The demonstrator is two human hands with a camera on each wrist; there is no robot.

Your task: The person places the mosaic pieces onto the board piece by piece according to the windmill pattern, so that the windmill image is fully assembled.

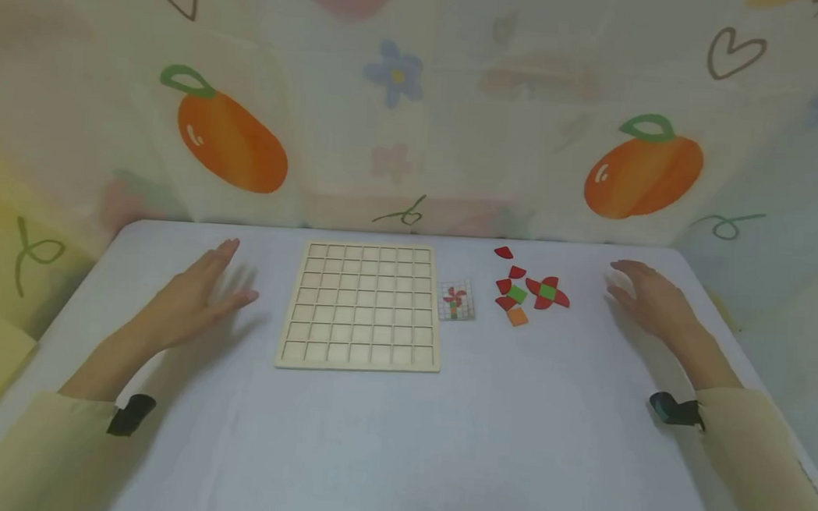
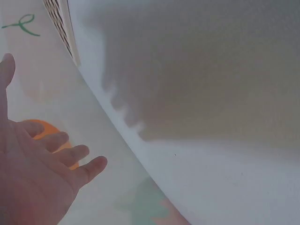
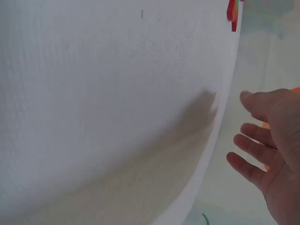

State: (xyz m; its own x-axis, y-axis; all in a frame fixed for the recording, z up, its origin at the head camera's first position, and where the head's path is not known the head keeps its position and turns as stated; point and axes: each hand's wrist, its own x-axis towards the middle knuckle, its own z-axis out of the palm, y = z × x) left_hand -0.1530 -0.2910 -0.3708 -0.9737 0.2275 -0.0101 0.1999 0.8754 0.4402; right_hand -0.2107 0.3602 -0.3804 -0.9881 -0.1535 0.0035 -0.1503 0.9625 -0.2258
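Head view: left hand (image 1: 184,300) and right hand (image 1: 652,303) are empty, well apart, fingers extended over the table (image 1: 369,441). A brush from the right hand could scatter the loose pieces (image 1: 547,293), near the card (image 1: 456,300), on its right: two green, one orange, seemingly eight red. One card, one board (image 1: 360,307) left of it.

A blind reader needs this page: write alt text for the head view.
Two bare hands, the left grip and right grip, hold nothing at opposite sides of a white table bearing a pale grid board. Right of the board lie a small picture card and red, green and orange pieces; a patterned cloth hangs behind.
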